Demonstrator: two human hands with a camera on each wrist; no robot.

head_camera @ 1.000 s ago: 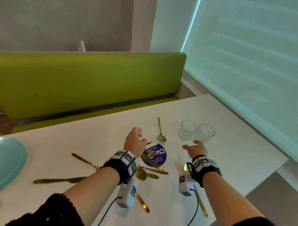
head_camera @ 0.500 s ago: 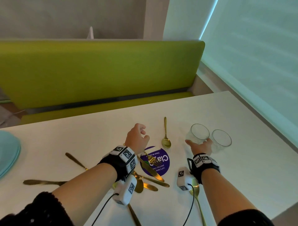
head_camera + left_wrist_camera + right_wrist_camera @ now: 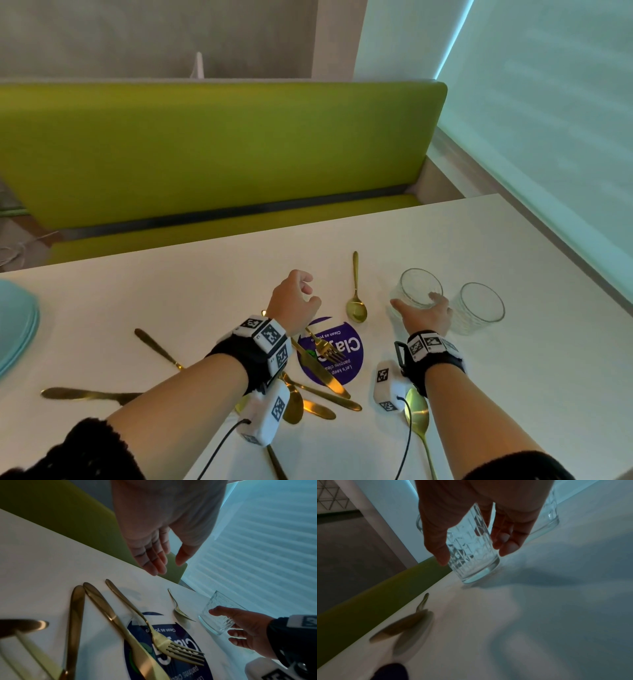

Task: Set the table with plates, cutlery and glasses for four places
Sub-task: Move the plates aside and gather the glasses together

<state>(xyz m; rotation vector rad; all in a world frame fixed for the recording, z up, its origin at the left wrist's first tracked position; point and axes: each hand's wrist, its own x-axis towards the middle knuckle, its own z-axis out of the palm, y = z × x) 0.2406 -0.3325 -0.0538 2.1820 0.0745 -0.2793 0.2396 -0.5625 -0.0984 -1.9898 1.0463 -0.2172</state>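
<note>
Right hand (image 3: 423, 317) wrapped about the nearer glass (image 3: 415, 289), thumb on its left side, fingers (image 3: 508, 539) curved round the right, seen clearly from the right wrist; glass upright, base on the white table (image 3: 513, 342). Whether the grip is firm or only closing: cannot tell. Second glass (image 3: 478, 308) just beside it to the right, upright, untouched.

Left hand (image 3: 294, 301) above the table, holding nothing, fingers (image 3: 150, 559) loosely bent and close together, thumb set apart from them, over the far edge of a round purple sticker (image 3: 330, 351).

Gold cutlery scattered at mid-table: 1 spoon (image 3: 356, 301) lying alone between the 2 hands, bowl toward the person; 1 fork (image 3: 323, 346) and 1 knife (image 3: 318, 366) crossing the sticker, fork tines resting on the knife blade; more gold pieces heaped beneath the left wrist, partly hidden. Another spoon (image 3: 418, 414) under the right wrist. 2 more gold handles (image 3: 157, 347) off to the left, near the left forearm.

Pale blue plates (image 3: 17, 329) stacked at the left edge, well apart from the glasses. Green bench (image 3: 212, 147) beyond the table's far side.
</note>
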